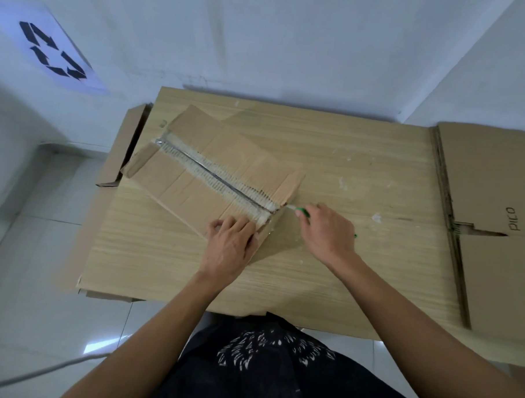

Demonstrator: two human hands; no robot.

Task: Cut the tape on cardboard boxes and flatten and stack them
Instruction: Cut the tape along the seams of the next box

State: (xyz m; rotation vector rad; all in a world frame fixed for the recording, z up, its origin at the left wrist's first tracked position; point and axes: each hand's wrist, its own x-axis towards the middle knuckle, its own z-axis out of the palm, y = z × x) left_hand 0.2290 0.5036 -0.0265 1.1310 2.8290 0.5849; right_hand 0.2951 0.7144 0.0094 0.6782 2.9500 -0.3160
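Cutting tape (214, 178) at frame center: left hand (229, 245) grips the box (178, 180), right hand (329, 232) grips the knife (301, 212), which should next run along the tape.

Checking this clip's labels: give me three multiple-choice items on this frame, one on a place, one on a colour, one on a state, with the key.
1. Where does the stack of flattened brown cardboard marked PICO lie?
A. at the light wooden table's right end
B. upright against the back wall
C. on the person's lap

2. What colour is the slim cutter's handle?
A. red
B. green
C. black

3. What is the right hand doing?
A. lying flat on the table
B. hanging off the table
C. gripping the cutter at the taped brown cardboard box's near end

Key: 1 A, it lies at the table's right end; 2 B, green shows past the fingers; 3 C, fingers curl round the handle.
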